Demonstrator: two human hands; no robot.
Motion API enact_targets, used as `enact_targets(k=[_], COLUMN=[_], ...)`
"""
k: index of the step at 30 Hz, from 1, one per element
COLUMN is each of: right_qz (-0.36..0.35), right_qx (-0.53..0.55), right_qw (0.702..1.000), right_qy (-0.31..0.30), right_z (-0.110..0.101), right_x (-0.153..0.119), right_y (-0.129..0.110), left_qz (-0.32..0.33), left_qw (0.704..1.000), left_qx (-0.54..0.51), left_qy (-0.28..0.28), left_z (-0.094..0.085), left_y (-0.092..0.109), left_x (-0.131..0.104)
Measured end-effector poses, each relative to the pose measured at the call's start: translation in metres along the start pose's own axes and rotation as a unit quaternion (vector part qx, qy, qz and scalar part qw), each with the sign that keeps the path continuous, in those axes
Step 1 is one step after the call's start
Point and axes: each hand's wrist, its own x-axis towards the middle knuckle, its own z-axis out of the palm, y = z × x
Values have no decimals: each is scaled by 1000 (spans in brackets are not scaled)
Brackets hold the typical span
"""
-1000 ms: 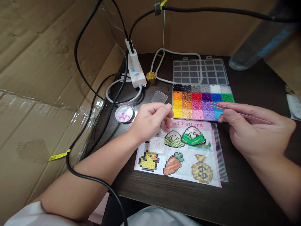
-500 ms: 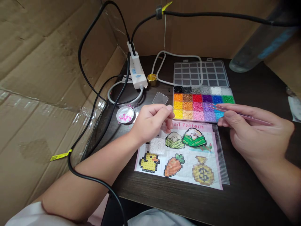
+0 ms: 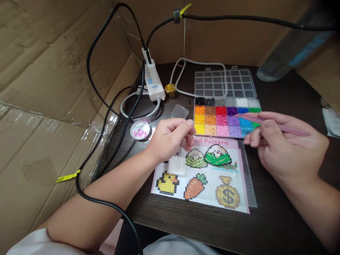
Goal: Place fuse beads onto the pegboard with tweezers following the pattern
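Note:
My right hand (image 3: 289, 145) grips pink tweezers (image 3: 276, 124), their tips over the purple cells of the bead box (image 3: 222, 120). Whether a bead sits between the tips is too small to tell. My left hand (image 3: 172, 138) is closed, thumb against the bent forefinger, above the left top of the pattern sheet (image 3: 209, 189); anything inside it is hidden. Just below that hand lies a small clear box of white beads (image 3: 177, 165). On the sheet, a green-and-white bead piece (image 3: 218, 156) rests among printed figures of a chick, a carrot and a money bag.
A white dish (image 3: 140, 130) with pink beads stands at left on a pegboard. Behind are a clear lid (image 3: 180, 112), a gold cup (image 3: 170, 90) and a power strip (image 3: 154, 83). A black cable (image 3: 103, 202) crosses my left forearm. Cardboard walls (image 3: 225, 42) surround the table.
The tweezers have turned slightly and their tips have risen a little over the purple cells. My left hand keeps its pose. The whole view has shifted slightly.

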Motion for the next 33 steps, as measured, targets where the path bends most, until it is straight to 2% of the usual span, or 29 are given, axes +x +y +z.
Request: enact_targets(k=[8, 12, 33], right_qz=[-1, 37, 40], right_qx=[22, 56, 40], right_qw=[999, 997, 998], right_qy=[-23, -39, -36], right_z=[-5, -4, -3], right_x=[3, 2, 2], right_y=[4, 1, 0], left_qz=[-3, -12, -4], left_qw=[1000, 1000, 1000], left_qx=[-17, -16, -4], left_qy=[-4, 0, 2], left_z=[-1, 0, 0], left_y=[0, 0, 0], left_x=[1, 1, 0])
